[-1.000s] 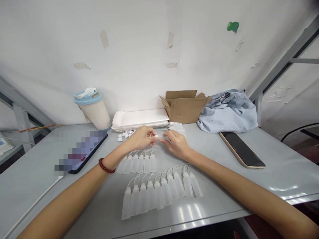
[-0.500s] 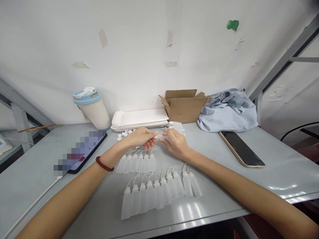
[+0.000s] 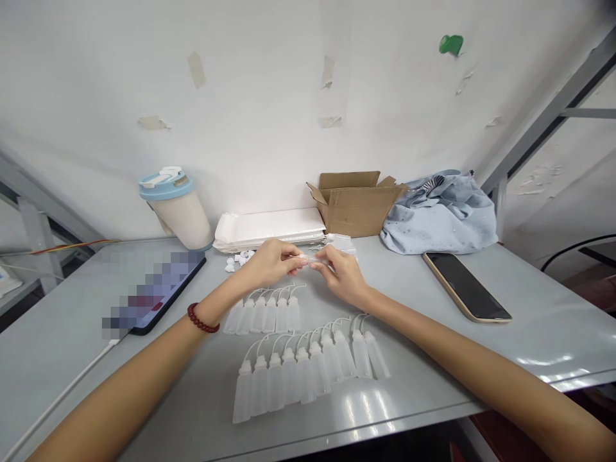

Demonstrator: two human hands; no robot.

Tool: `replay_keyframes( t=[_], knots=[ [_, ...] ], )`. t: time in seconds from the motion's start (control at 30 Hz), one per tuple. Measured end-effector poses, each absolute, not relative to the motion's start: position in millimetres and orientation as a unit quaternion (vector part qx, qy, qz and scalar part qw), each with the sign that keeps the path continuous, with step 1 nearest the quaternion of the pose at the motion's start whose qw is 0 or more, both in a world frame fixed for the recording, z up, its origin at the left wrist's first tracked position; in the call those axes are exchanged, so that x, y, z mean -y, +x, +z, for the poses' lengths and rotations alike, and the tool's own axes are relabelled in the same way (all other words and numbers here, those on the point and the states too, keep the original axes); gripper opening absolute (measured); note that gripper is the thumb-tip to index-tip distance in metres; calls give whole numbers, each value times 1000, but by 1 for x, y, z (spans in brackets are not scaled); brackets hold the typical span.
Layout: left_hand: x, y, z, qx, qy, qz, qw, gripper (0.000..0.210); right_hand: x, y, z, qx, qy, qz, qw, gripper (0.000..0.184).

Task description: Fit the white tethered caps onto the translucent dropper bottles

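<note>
Above the table, my left hand [image 3: 280, 262] and my right hand [image 3: 341, 273] almost meet, thumbs and fingertips pinched. Between them is a small translucent white plastic piece [image 3: 308, 258]; the fingers cover most of it, so I cannot tell its exact shape. Both hands seem to grip it from either side. Nearer to me lies a long row of translucent squeeze bottles [image 3: 274, 385] with white caps and thin curved tubes. A shorter row of the same bottles [image 3: 258, 316] lies just below my left hand. Loose white caps [image 3: 237, 260] are heaped behind my left wrist.
White padded envelopes [image 3: 269, 228] and an open cardboard box [image 3: 359, 208] stand along the wall. Beside the box is a pale blue cloth bundle [image 3: 440, 218]. A charging phone [image 3: 168, 295] and a blue-lidded cup [image 3: 178, 208] are left; another phone [image 3: 466, 287] lies right.
My left fingers have curled in from hanging loosely, now pinching closer to the piece. My right hand has shifted only slightly. The bottles stay where they were.
</note>
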State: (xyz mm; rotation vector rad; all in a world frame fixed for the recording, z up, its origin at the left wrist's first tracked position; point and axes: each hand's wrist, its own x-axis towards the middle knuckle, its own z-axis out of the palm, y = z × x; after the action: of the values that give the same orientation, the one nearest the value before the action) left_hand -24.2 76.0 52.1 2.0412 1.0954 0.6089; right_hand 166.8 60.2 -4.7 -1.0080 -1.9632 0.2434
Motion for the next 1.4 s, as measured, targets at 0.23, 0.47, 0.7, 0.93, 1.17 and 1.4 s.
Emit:
replay_keyframes(
  t=[0.23,0.47,0.7,0.93,1.17,1.4],
  knots=[
    [-73,-23,54,-391,847,232,274,24,-58,164,12,671,-408,430,446,28],
    [-69,-19,58,-358,881,240,192,31,-59,163,20,485,-401,652,423,46],
    [-73,-19,53,-380,874,227,198,22,-64,167,18,551,-434,569,429,42],
    [-90,-45,69,-508,831,132,184,21,-83,193,14,704,-530,127,455,28],
    [-93,-73,87,-537,819,-70,188,21,-98,210,0,763,-542,-88,342,15],
    [-88,-60,72,-531,826,-90,168,18,-96,208,0,799,-518,-136,272,7]
  ],
)
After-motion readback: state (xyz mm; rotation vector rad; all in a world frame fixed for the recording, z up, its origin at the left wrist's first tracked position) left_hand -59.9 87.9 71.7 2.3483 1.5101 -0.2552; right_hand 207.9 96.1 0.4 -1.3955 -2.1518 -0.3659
